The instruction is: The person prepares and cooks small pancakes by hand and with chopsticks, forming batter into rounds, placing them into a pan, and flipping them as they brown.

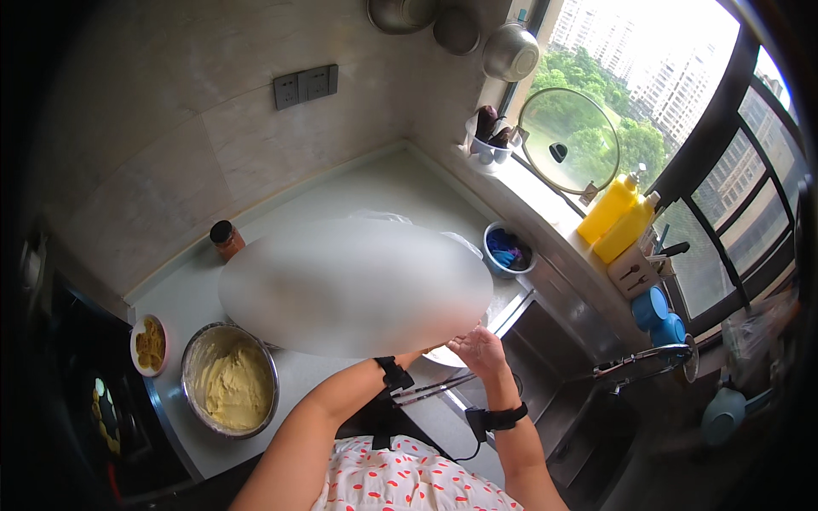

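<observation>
A large blurred oval covers the middle of the counter and hides most of my left hand (414,360); only the part by the black wrist strap shows. My right hand (480,350) is raised at the oval's lower right edge, close to the left one, with its fingertips partly covered. Whether either hand holds something cannot be made out. Beneath the hands shows the rim of a white dish (445,357). A pair of dark chopsticks (434,387) lies just below it. To the left stands a steel bowl (187,370) with pale yellow dough (239,389) in it.
A small bowl (133,358) of brownish-yellow paste sits by the black stove (128,447). A dark-lidded jar (227,240) stands near the wall. On the right are a steel sink (543,338), a faucet (639,361) and a tub (511,271) holding blue items. Yellow bottles (617,217) line the windowsill.
</observation>
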